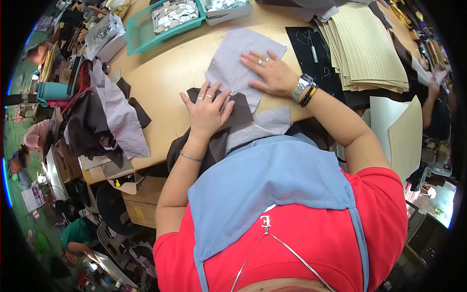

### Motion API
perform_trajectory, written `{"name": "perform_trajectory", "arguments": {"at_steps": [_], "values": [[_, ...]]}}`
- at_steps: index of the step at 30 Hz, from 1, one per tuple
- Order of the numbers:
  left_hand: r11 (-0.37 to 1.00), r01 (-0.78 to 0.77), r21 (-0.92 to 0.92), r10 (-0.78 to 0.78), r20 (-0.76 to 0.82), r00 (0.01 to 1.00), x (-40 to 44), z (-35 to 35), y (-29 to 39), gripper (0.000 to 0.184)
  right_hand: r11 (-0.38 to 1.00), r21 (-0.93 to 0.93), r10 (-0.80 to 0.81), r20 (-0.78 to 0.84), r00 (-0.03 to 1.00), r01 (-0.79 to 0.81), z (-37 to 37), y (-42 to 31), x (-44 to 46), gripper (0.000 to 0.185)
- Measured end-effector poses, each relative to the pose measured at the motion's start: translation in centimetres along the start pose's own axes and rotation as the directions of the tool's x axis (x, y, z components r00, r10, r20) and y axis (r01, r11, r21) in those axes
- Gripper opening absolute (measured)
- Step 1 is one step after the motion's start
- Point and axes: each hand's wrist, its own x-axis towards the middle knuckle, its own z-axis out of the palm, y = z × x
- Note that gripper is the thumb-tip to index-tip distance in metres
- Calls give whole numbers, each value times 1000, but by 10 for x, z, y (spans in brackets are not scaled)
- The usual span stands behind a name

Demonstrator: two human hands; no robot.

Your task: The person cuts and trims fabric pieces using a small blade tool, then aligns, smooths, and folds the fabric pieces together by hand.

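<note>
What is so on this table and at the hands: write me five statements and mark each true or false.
1. The right hand lies on pale cloth. True.
2. The watch is on the left wrist. False: it is on the right wrist.
3. The teal basket holds small white pieces. True.
4. The left hand holds the white tool. False: the tool lies on a black sheet, and that hand rests on cloth.
5. The patterned sheets are left of the basket. False: they are stacked to its right.
</note>
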Motion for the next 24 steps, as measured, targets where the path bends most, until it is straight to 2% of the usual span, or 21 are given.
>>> {"name": "perform_trajectory", "arguments": {"at_steps": [4,8,9,11,12,14,19,24], "values": [[1000,-17,19,18,-50,999,0,6,-3,29,977,-77,199,-28,980,-201,1,39,20,70],[997,-67,37,71,-114,991,-1,7,-3,24,925,-239,291,-55,955,-296,-7,43,32,72],[997,-66,33,70,-124,990,0,6,-4,23,932,-276,219,-84,972,-234,-9,32,28,76],[999,-46,19,48,-135,990,-1,8,-2,22,994,-91,-51,12,999,52,-7,8,16,75],[999,-33,13,34,-115,993,-2,7,-1,22,982,23,-188,50,981,187,-5,-10,8,73],[1000,-21,2,21,-71,997,1,2,0,21,957,171,-246,63,967,233,-1,-44,-12,69],[996,17,-83,-16,22,1000,3,-5,2,23,998,44,-42,17,999,41,-3,-34,-10,67],[989,45,-142,-36,60,998,2,-5,-1,32,975,-58,214,-29,976,-215,-3,23,19,69]]}}
